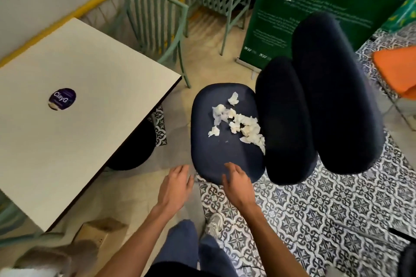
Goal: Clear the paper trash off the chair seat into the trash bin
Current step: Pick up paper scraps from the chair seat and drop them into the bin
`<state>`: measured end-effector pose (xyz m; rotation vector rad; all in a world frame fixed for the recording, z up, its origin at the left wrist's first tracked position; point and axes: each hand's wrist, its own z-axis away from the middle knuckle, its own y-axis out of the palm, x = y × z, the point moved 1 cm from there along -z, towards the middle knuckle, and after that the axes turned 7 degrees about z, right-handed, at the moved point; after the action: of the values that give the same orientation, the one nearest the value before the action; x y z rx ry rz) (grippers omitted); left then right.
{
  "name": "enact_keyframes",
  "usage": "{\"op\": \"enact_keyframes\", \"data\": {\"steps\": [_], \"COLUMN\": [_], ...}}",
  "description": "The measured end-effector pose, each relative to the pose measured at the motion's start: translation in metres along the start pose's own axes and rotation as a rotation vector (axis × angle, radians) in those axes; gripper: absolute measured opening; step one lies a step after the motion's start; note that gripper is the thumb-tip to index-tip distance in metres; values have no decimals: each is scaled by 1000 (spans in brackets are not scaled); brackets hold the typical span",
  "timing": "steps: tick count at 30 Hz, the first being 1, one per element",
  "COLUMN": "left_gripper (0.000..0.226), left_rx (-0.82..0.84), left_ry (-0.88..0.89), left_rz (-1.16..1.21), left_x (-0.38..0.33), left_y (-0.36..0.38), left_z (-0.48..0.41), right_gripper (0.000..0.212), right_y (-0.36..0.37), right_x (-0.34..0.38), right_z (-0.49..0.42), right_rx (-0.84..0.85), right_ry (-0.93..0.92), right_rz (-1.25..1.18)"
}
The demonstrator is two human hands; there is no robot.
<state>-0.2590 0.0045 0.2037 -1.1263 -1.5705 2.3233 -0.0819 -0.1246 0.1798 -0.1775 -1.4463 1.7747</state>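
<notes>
Several crumpled white paper scraps (238,120) lie in a loose heap on the far right part of a dark blue chair seat (213,153), close to the padded backrest (326,96). My left hand (176,184) hovers just left of the seat's near edge, fingers spread and holding nothing. My right hand (236,183) hangs over the seat's front edge, fingers apart and empty, well short of the paper. No trash bin is in view.
A white square table (90,87) with a round purple sticker stands to the left. Pale green metal chairs (162,22) sit behind it, a green banner (292,18) at the back, an orange seat (396,69) far right. Patterned floor tiles (315,209) spread under the chair.
</notes>
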Motion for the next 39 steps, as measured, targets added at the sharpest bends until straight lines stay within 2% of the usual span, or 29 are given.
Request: {"op": "enact_keyframes", "data": {"steps": [8, 18, 29, 32, 35, 39], "left_gripper": [30, 27, 40, 51, 60, 54], "left_rx": [158, 331, 441, 485, 528, 566], "left_ry": [95, 148, 202, 279, 274, 262], "left_rz": [-2, -71, -203, -273, -330, -307], "left_x": [-49, -66, -75, -69, -56, -41], "left_y": [53, 131, 235, 271, 301, 320], "left_z": [-100, -237, -371, -399, -419, -427], "right_gripper": [33, 28, 45, 58, 61, 60], "right_y": [-17, 0, 61, 82, 97, 111], "right_x": [-72, -124, -173, -186, -198, -210], "right_z": [-69, -173, -323, -348, -363, -371], "right_rx": [-3, -14, 26, 29, 62, 94], "right_ry": [209, 394, 247, 177, 170, 170], "right_rz": [-81, -125, 117, 198, 254, 282]}}
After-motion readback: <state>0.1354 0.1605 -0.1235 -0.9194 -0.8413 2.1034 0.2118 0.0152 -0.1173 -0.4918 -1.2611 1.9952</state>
